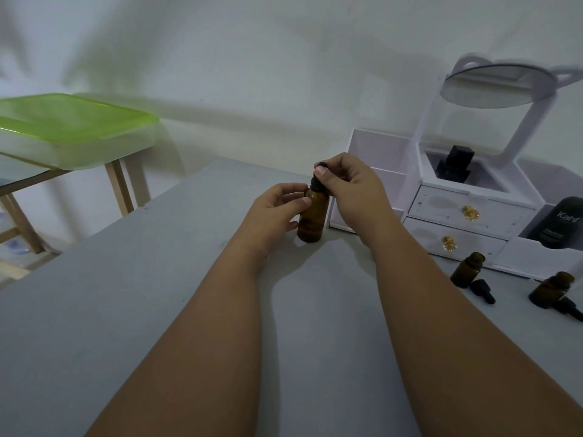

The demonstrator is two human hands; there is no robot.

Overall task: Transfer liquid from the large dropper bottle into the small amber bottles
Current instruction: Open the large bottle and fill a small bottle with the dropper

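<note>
At the centre of the frame the left hand [277,206] curled around the large dropper bottle [312,219], which stood upright on the grey table [126,310]. Glass, so likely rigid, smooth and breakable; the body seemed the safest grip. Just right, the right hand [347,190] pinched its black dropper cap [317,178]. At lower right stood two small amber bottles [466,269] [550,289], uncapped, droppers beside them.

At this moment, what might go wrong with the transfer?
1. The large dropper bottle is steadied only by the left hand while the right hand works its cap; a slipping grip might tip it.
2. The open small amber bottles stand near the right forearm, which could knock them.
</note>
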